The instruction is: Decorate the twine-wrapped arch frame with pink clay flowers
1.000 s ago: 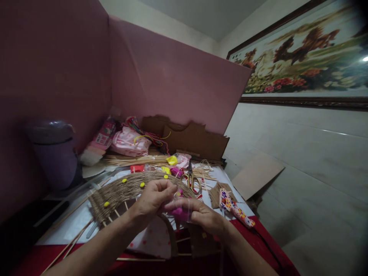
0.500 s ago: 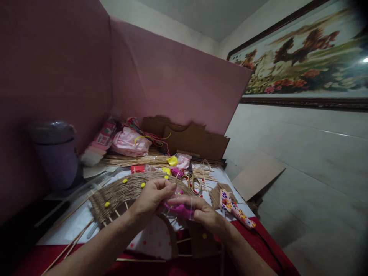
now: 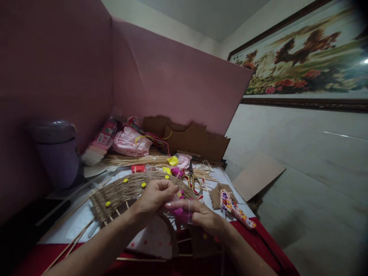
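Over the middle of the table, my left hand (image 3: 155, 196) is closed, thumb and fingers pinched together on thin clear plastic. My right hand (image 3: 202, 215) grips the same small plastic bag, which has soft magenta clay-like material (image 3: 182, 216) in it. The two hands nearly touch at the fingertips, and part of the bag is hidden by the fingers. Beneath and behind them lies a curved twine-wrapped piece (image 3: 120, 188) on wooden sticks, dotted with yellow blobs (image 3: 143, 185). A dotted white cloth panel (image 3: 152, 239) sits below my wrists.
Gold-handled scissors (image 3: 192, 183) lie behind my right hand. A flower-patterned glue gun (image 3: 235, 209) rests at the right with its cord over the red cloth (image 3: 267, 245). Bundled sticks (image 3: 138, 160), yellow packets (image 3: 173, 160) and torn cardboard (image 3: 198, 138) are at the back. A purple bin (image 3: 59, 161) stands left.
My right fingers have shifted slightly on the bag, and the magenta material looks more bunched beneath them. My left hand stays almost in place, still pinching.
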Motion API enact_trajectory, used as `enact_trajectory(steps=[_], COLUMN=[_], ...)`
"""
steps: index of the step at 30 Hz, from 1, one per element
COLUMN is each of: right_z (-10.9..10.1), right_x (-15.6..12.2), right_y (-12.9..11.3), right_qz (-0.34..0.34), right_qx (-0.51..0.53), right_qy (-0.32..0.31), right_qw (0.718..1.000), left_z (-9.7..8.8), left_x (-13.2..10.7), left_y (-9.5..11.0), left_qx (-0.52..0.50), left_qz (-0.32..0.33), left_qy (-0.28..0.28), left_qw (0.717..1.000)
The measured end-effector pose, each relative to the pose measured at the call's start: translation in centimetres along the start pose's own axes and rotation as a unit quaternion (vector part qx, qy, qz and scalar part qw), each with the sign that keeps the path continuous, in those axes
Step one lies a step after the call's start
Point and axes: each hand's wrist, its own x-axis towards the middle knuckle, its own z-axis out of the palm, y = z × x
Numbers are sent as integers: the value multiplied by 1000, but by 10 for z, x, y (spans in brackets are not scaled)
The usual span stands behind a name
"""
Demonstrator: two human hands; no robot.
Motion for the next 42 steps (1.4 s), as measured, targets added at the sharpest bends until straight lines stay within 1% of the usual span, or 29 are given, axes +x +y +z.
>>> enact_trajectory(steps=[4, 8, 10, 13, 16, 19, 21, 23, 25, 28, 31, 33, 36, 42], right_z=[1, 0, 0, 0, -1, -3, -5, -6, -7, -7, -7, -7, -6, -6], right_x=[1, 1, 1, 1, 0, -1, 0, 1, 3, 4, 3, 2, 1, 0], right_y=[0, 2, 4, 6, 8, 11, 13, 16, 19, 23, 25, 24, 22, 17], right_qz=[-4, -24, -23, -19, -23, -15, -23, -38, -41, -33, -39, -36, -33, -22], right_qx=[-8, -20, -8, 24, 30, 43, 56, 76, 114, 170, 190, 185, 152, 110], right_qy=[10, 40, 51, 60, 73, 85, 105, 127, 137, 129, 130, 141, 146, 119], right_qw=[1000, 999, 998, 998, 997, 995, 993, 988, 983, 976, 972, 972, 977, 987], left_z=[-1, -1, 0, 0, -1, -3, -5, -6, -7, -10, -11, -12, -11, -12], left_x=[1, 0, 0, 1, 2, 2, 1, 0, 0, 0, -1, -1, -3, -2], left_y=[-1, -1, -1, 0, 2, 6, 8, 8, 8, 9, 12, 13, 15, 14], left_qx=[28, 32, 27, 15, 2, 16, 35, 47, 42, 22, 18, 21, 16, 6], left_qz=[12, 16, 17, 11, 3, -8, -20, -24, -12, 16, 26, 21, 20, 22], left_qy=[-15, -6, -1, 15, 28, 34, 36, 28, 13, -1, -27, -48, -58, -74], left_qw=[999, 999, 999, 1000, 1000, 999, 999, 998, 999, 1000, 999, 998, 998, 997])
